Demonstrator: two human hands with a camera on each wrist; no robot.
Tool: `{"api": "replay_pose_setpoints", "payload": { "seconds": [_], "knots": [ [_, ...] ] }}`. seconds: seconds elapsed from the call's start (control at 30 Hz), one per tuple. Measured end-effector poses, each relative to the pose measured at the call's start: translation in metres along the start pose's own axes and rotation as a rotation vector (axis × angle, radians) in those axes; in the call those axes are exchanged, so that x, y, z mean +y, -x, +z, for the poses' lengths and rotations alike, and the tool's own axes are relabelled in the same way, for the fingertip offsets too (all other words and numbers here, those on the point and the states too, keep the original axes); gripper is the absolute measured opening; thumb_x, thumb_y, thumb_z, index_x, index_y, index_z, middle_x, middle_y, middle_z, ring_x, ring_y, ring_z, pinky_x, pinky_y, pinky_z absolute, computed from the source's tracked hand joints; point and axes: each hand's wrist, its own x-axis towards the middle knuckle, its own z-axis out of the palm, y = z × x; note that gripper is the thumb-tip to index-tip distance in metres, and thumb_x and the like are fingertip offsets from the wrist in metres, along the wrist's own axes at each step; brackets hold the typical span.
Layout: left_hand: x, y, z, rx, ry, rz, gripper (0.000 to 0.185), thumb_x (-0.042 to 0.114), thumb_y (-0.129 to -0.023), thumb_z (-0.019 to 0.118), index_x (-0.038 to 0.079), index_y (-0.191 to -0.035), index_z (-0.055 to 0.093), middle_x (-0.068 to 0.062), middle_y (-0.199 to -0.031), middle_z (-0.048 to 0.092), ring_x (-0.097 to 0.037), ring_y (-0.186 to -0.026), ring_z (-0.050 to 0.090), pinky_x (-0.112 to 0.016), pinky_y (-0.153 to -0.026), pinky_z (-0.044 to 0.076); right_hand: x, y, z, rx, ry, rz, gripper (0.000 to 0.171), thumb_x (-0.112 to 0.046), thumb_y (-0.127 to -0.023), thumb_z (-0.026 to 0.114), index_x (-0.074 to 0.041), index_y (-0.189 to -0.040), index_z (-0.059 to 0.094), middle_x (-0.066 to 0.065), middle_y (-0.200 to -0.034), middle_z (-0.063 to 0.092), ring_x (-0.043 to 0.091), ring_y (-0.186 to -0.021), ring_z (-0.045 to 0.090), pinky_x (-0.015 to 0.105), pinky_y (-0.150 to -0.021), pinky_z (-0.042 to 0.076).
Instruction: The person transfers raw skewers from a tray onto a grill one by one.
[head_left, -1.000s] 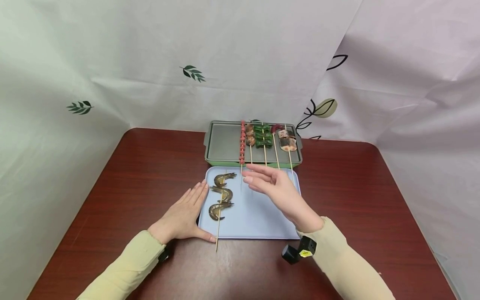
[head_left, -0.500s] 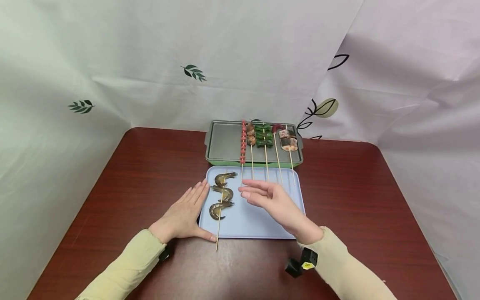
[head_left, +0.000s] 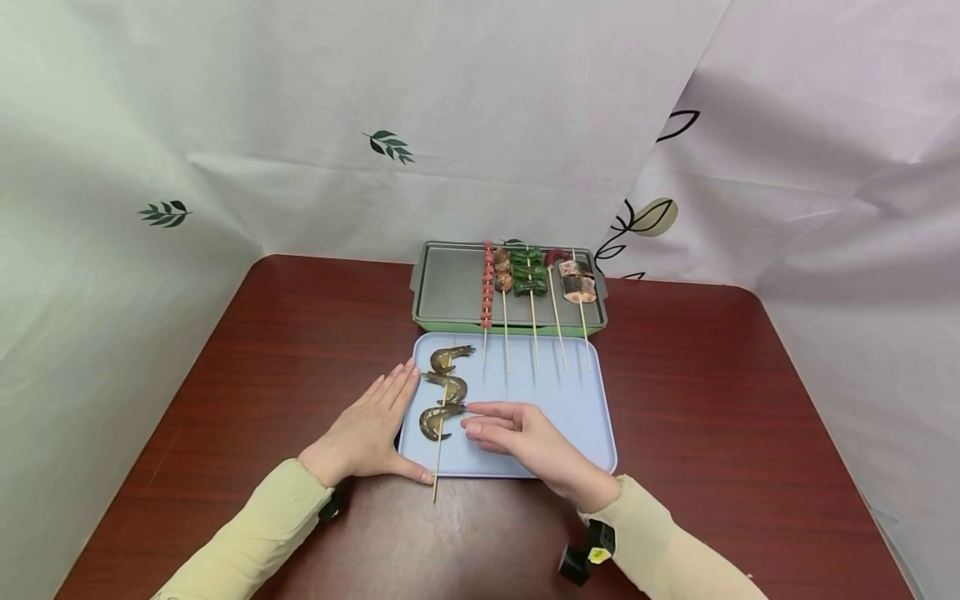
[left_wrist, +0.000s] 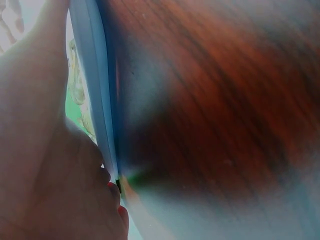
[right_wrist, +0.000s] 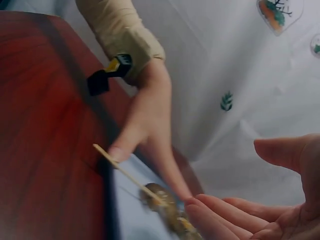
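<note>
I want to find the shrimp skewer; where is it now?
In the head view, the wooden shrimp skewer lies on the left side of the light-blue tray, between left hand and right hand.

Even, soft light fills the head view, sharp throughout, with faint shadows under the hands and bowed lines toward the edges. The left wrist view is heavily blurred, too close to focus. The right wrist view is dim and soft.

The dark wooden table (head_left: 285,350) carries two things — a blue tray (head_left: 577,408) and a green-rimmed grill pan (head_left: 450,287).
</note>
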Motion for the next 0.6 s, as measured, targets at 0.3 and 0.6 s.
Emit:
{"api": "replay_pose_setpoints", "payload": {
  "seconds": [0.3,0.6],
  "knots": [
    [0.0,0.0,0.001,-0.001,0.0,0.0,0.15,0.093,-0.059,0.065,-0.009,-0.158,0.019,-0.025,-0.165,0.015,-0.038,-0.151,0.018,-0.049,-0.121,0.02,0.019,-0.005,0.008,-0.08,-0.224,0.106,0.052,-0.013,-0.104,0.057,0.019,-0.142,0.043,0.032,-0.133,0.058,0.038,-0.123,0.06,0.042,-0.103,0.048],
    [0.0,0.001,0.001,-0.002,0.0,0.002,0.149,0.093,-0.06,0.065,-0.01,-0.158,0.018,-0.026,-0.165,0.014,-0.038,-0.151,0.017,-0.049,-0.121,0.019,0.031,-0.014,0.013,-0.086,-0.407,0.204,0.047,-0.012,-0.104,0.057,0.019,-0.138,0.045,0.035,-0.132,0.057,0.04,-0.123,0.059,0.042,-0.103,0.048]
  ]
}}
